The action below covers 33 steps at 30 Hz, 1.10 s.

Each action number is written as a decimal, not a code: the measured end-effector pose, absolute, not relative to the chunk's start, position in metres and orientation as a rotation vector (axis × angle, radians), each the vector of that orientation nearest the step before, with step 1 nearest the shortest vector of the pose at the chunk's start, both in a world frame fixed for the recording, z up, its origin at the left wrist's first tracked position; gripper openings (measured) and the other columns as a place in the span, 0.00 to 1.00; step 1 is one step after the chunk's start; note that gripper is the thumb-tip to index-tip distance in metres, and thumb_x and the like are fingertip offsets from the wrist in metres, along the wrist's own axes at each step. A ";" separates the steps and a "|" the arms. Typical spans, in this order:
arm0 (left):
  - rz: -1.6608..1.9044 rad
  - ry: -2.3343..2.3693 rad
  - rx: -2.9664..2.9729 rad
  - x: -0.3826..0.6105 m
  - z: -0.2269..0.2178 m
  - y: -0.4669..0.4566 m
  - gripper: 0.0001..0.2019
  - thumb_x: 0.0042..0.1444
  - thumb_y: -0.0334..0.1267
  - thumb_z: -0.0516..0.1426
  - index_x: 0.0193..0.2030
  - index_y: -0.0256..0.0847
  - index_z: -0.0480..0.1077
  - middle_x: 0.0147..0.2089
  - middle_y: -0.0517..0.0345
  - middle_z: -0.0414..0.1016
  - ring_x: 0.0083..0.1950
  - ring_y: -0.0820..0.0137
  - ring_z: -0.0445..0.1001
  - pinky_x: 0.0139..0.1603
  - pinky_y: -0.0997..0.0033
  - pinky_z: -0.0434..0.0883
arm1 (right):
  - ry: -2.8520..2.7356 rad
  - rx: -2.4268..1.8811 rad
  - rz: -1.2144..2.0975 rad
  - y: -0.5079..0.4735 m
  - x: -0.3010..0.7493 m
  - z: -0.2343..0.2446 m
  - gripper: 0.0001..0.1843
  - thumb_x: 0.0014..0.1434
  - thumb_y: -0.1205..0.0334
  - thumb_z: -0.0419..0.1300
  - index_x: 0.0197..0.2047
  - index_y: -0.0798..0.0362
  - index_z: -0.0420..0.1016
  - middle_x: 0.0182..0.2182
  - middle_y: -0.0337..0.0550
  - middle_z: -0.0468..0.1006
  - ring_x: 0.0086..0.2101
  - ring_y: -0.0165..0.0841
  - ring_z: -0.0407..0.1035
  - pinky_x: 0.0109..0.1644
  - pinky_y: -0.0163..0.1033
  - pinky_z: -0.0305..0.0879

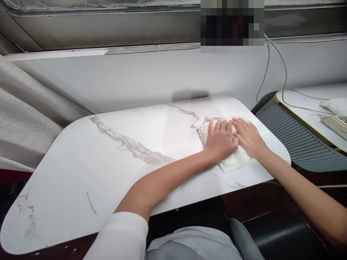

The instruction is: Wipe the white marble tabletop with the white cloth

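A white cloth with a scalloped edge lies folded on the right part of a white marble-patterned table. My left hand rests on top of it, palm down, with the fingers stretched forward over the fabric. Right beside it, my right hand is also palm down on the cloth, its fingers spread flat and its thumb close to the left hand. The underside of both palms is hidden.
Behind the table runs a white wall below a window ledge. At left hangs a pale curtain. To the right stand a second table with a grey ribbed side and a white cable. A black chair is near my right.
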<state>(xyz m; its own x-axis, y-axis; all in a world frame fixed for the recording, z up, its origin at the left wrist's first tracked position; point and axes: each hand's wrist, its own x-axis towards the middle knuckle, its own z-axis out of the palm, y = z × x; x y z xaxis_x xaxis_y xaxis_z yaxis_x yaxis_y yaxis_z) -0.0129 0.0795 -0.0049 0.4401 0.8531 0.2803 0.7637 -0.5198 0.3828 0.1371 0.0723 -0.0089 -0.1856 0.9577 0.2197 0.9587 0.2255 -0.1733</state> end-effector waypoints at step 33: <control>0.772 1.742 2.492 0.071 -0.013 0.213 0.21 0.67 0.39 0.45 0.60 0.32 0.67 0.64 0.43 0.69 0.68 0.55 0.61 0.72 0.51 0.51 | -2.123 -1.757 0.285 0.221 0.207 0.001 0.28 0.65 0.55 0.45 0.66 0.49 0.61 0.69 0.46 0.58 0.68 0.40 0.51 0.72 0.51 0.46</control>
<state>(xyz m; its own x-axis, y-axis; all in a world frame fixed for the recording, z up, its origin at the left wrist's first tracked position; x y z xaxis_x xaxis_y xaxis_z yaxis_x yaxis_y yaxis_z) 0.0712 0.2129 -0.0126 0.2623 0.8834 0.3884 0.8811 -0.3834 0.2769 0.2073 0.2211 0.0008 -0.1548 0.9762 0.1518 0.9016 0.2023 -0.3823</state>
